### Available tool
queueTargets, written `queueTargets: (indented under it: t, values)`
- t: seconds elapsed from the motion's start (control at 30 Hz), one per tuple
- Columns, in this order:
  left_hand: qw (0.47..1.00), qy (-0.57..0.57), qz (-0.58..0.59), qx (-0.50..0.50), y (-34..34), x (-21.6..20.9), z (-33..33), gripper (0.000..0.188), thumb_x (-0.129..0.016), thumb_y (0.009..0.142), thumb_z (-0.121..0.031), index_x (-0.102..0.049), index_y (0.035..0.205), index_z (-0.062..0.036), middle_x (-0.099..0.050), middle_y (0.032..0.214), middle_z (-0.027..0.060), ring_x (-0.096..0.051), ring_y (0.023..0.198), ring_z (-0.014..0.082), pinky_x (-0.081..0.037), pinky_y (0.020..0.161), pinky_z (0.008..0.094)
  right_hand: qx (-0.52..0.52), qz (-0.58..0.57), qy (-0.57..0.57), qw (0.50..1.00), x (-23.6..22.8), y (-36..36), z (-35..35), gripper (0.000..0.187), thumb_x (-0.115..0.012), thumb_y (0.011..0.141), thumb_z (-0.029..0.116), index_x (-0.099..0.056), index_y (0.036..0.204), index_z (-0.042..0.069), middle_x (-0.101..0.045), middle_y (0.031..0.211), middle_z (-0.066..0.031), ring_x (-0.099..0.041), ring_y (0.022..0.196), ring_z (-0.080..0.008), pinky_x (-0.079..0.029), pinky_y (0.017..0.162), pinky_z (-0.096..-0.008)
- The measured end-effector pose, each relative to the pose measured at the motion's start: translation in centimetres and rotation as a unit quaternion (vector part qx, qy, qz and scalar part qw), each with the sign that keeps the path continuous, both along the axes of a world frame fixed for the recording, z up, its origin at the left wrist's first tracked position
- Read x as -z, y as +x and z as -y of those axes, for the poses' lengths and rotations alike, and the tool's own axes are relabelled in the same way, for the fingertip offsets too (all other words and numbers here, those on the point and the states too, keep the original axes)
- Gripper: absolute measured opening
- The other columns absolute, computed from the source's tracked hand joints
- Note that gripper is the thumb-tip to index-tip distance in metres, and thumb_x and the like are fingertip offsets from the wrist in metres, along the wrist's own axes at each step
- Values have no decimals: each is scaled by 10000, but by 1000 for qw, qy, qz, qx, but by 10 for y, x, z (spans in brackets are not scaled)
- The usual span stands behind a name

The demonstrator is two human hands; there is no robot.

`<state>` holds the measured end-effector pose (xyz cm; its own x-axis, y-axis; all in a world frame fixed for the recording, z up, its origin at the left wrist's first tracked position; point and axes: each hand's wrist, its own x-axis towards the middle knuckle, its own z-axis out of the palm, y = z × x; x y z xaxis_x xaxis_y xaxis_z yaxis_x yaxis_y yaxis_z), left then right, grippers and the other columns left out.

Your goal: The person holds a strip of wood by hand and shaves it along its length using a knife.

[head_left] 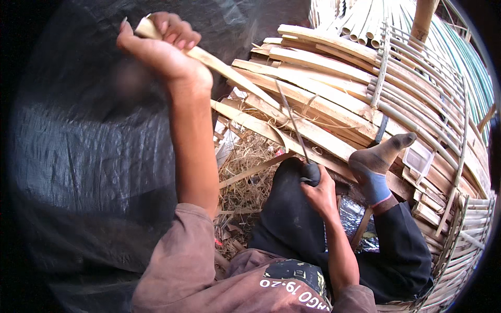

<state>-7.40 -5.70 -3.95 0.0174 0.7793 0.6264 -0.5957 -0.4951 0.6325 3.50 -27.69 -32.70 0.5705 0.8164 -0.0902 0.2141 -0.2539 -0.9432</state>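
My left hand [169,58], raised at the upper left, has its fingers curled round one end of a long pale bamboo strip [232,74]. The strip slopes down to the right toward the stacked slats, where I cannot tell its far end from the others. Low in front of me, my right hand [322,195] is closed on the dark, rounded handle of a knife [296,124]. Its thin blade points up and slightly left, crossing in front of the slats. Thin curled shavings [313,107] lie around the blade.
Split bamboo slats [318,62] are piled across the middle and right. Straw-like shavings [242,180] cover the ground by my knee. My socked foot [378,167] rests near a clear plastic box [418,159]. Black sheeting [94,156] hangs at left; bamboo poles [360,31] lie behind.
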Motion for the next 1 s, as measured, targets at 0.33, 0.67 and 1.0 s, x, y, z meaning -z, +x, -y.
queueTargets:
  t: [0.33,0.67,1.0]
  values:
    - [1000,2,-13,-5,-27,6,9,327,-431,921,-319,-346,648,-161,-285,572,-24,-241,461,102,-218,464,274,-31,33,62,997,-34,-23,-27,414,-734,728,64,-595,1117,39,-685,823,-273,-692,846,-456,-550,725,-466]
    - [997,-16,13,-78,-2,0,15,353,-404,923,-325,-269,631,-179,-223,544,-29,-147,433,90,-136,427,272,-95,92,93,987,-82,-23,-23,583,-785,695,137,-550,1227,88,-686,823,-271,-679,835,-474,-537,715,-527]
    - [997,16,21,-69,0,6,19,356,-428,917,-354,-288,646,-170,-227,548,-29,-153,440,94,-137,433,270,-11,65,-51,997,-6,4,-20,383,-732,748,177,-561,1053,22,-691,876,-296,-661,892,-496,-533,787,-544]
